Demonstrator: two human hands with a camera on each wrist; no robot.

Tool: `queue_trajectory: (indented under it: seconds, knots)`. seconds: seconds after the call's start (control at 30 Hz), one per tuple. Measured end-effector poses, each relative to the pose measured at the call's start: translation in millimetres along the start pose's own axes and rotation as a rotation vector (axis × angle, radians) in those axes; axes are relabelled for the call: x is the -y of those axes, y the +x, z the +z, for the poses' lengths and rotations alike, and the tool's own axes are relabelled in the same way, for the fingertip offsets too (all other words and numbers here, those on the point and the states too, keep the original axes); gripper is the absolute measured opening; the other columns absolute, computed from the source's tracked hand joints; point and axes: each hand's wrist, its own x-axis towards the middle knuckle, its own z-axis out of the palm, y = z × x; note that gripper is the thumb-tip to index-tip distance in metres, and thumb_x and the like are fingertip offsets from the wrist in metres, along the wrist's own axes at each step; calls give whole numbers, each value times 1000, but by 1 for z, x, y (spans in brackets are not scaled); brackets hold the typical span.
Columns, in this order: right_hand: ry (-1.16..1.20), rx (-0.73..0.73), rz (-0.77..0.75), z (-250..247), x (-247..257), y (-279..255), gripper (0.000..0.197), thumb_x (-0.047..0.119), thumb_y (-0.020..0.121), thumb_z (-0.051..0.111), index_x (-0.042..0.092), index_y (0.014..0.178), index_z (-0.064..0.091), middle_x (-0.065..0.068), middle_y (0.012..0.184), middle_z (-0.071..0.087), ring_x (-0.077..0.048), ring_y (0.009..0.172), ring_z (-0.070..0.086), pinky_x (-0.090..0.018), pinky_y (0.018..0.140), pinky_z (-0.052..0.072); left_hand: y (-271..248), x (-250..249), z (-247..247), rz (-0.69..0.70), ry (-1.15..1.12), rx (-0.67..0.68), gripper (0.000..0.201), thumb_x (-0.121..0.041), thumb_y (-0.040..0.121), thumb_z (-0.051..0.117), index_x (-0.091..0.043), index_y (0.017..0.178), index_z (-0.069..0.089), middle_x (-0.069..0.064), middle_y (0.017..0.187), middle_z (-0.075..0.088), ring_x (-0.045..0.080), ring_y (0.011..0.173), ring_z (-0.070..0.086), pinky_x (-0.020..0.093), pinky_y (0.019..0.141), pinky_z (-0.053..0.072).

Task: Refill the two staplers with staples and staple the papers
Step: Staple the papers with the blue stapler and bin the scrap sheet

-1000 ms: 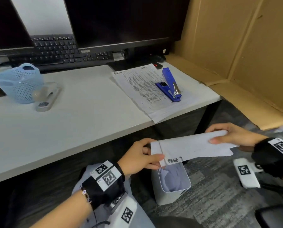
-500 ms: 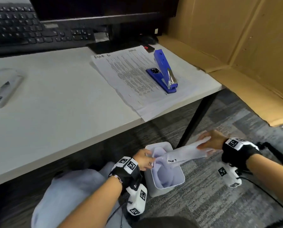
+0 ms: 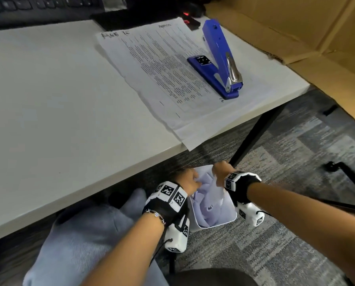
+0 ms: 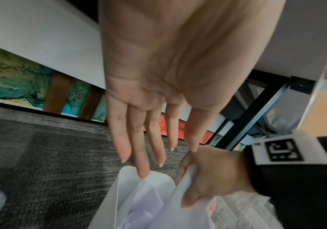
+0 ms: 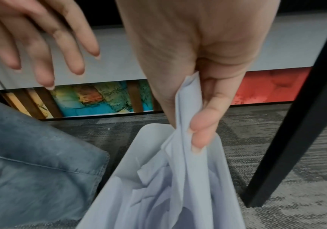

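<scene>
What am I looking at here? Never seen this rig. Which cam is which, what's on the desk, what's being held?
No robot: a person wears three cameras, one on the head and one on each wrist band. The head view looks down at a white desk holding printed papers with a blue stapler standing open on them. Below, on the carpet, sits a small white bin of crumpled paper. The right-wrist view shows the right hand pinching a folded sheet into the bin. The left-wrist view shows the left hand open, fingers straight, above the rim.

White desk (image 3: pixel 59 112) under papers (image 3: pixel 162 79)
</scene>
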Motion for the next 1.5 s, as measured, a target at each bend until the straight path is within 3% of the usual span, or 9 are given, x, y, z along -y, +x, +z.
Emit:
queue_trajectory:
  seconds: [0.2, 0.33, 0.57, 0.8, 1.0, 1.17, 1.27, 1.33, 1.5]
  knots:
    - [-15, -47, 27, 7, 28, 11, 24, -4, 84, 53, -4, 106, 62, -19, 114, 63, -37, 109, 63, -36, 77, 53, -4, 5, -4, -11, 85, 64, 34, -23, 91, 61, -3, 119, 58, 17, 121, 62, 31, 111, 60, 32, 93, 45]
    - [16, -57, 23, 9, 31, 12, 26, 1, 83, 57, -1, 108, 63, -18, 116, 63, -35, 107, 64, -35, 78, 55, -3, 14, -5, -11, 134, 66, 18, -19, 94, 57, -9, 79, 61, 19, 100, 63, 27, 94, 62, 29, 85, 47]
    - [51, 124, 13, 69, 13, 15, 47, 14, 96, 51, 10, 142, 40, -12, 148, 41, -28, 136, 40, -30, 105, 33, 5, 20, -8, 23, 199, 12, 29, -23, 92, 59, -3, 111, 67, 15, 117, 67, 30, 110, 60, 34, 96, 48]
    - [92, 120, 77, 95, 12, 19, 39, 17, 88, 66, 3, 124, 58, -15, 129, 61, -29, 121, 57, -34, 96, 44, 12, 22, -6, 26, 251, 22, 38, -28, 92, 59, -7, 123, 60, 14, 127, 61, 30, 119, 56, 36, 100, 45]
    - [248, 122, 103, 113, 10, 10, 49, 36, 91, 51, 7, 130, 55, -13, 137, 53, -29, 126, 51, -32, 99, 40, 15, 24, -6, 34, 280, 27, 38, -29, 91, 59, -8, 123, 59, 13, 127, 61, 30, 117, 57, 36, 100, 45]
    - [313, 346, 73, 92, 12, -5, 66, 15, 93, 60, 9, 150, 26, -16, 153, 33, -26, 141, 35, -33, 112, 29, 11, 21, -10, 50, 293, 47, 36, -27, 92, 58, -5, 121, 61, 13, 125, 62, 30, 115, 58, 36, 99, 46]
    - [419, 322, -74, 87, 0, 9, 60, 1, 86, 61, 33, 132, 42, 6, 134, 50, -3, 121, 57, -15, 87, 49, 6, 19, -11, 44, 280, 72, 31, -27, 93, 57, -4, 114, 62, 12, 119, 63, 29, 114, 58, 32, 95, 45]
    - [373, 422, -62, 76, -5, 11, 53, 12, 84, 62, 51, 119, 53, 24, 135, 46, -11, 120, 57, -18, 85, 47, 3, 16, -13, 37, 263, 89, 18, -26, 94, 56, -9, 98, 60, 11, 107, 61, 27, 104, 59, 28, 85, 42]
    - [139, 451, -100, 8, 26, -25, 40, 23, 97, 50, 7, 134, 54, -5, 116, 62, -19, 104, 63, -16, 59, 44, -11, 13, -13, 6, 223, 118, 37, -28, 95, 55, -5, 124, 58, 16, 120, 64, 33, 106, 63, 30, 80, 46]
